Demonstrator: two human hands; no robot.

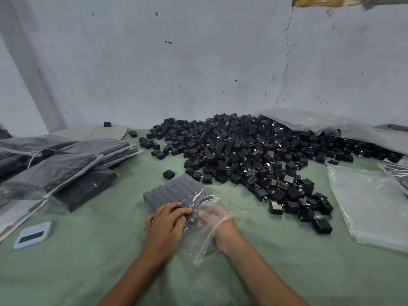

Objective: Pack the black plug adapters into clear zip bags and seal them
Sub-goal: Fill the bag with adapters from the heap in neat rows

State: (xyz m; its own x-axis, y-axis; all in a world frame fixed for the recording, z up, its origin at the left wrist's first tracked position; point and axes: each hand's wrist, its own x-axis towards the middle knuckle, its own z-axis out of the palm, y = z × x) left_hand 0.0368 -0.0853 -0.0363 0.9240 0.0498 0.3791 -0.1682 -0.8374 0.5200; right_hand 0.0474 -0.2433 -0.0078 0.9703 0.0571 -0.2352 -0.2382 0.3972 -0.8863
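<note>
Left hand [166,219]: fingers [176,212] lie fairly straight and pressed down on the near end of the packed block of plug adapters [174,191], from outside the plastic. Right hand [212,215]: inside the clear zip bag [198,235] to the wrist, seen through the film; its fingers appear loosely extended beside the block, gripping nothing that can be made out.

The block fills the far end of the bag, directly ahead of both hands, long axis running away from the person and tilted slightly right. The bag mouth lies nearest the person, around the right forearm, unsealed. The left hand is the nearer to the block.

Judgement: filling is nearly complete; sealing requires the right hand withdrawn first.

Beyond, on the green desk [88,250]: loose adapter pile [254,155], filled bags [66,168] left, empty bags [364,202] right.
</note>
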